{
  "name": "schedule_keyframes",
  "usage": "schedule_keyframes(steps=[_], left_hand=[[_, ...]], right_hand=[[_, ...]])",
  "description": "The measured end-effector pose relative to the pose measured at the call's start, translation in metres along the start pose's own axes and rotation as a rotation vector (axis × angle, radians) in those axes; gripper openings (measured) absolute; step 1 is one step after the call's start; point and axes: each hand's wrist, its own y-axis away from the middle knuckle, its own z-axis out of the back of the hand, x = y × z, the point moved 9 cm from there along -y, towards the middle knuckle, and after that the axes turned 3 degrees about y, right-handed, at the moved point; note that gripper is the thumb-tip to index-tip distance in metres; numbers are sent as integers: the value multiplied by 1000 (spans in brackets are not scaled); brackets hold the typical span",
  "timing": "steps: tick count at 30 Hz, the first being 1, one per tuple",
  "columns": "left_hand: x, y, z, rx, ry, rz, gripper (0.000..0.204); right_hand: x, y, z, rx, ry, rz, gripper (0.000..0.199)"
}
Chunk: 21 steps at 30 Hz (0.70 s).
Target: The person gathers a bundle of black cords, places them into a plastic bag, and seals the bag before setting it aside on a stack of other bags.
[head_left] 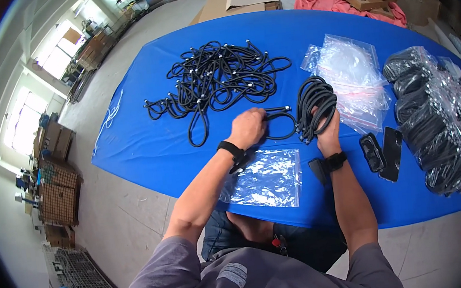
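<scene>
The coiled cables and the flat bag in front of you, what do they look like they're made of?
Coiled cables, held in the right hand: likely rubber or plastic-sheathed, matte black, bending in smooth loops, with small pale metal-looking ends. The left hand grips one loop of the same stuff. Flat bag: thin clear plastic film, glossy, with wrinkles catching light and the blue table cover showing through.

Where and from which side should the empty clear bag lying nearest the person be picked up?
Judging by its pose, pinch the clear bag at its near left corner, coming from the table's front edge. It lies flat, so only an edge offers purchase, and that corner overhangs the table, clear of the left hand.
</scene>
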Motion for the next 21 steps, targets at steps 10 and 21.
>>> schedule_keyframes(steps=[10,21], left_hand=[[-3,24,24,-241,138,-254,19],[56,25,73,-135,698,375,13]], right_hand=[[9,-5,-3,49,7,3,18],[10,-3,5,-74,58,-81,22]])
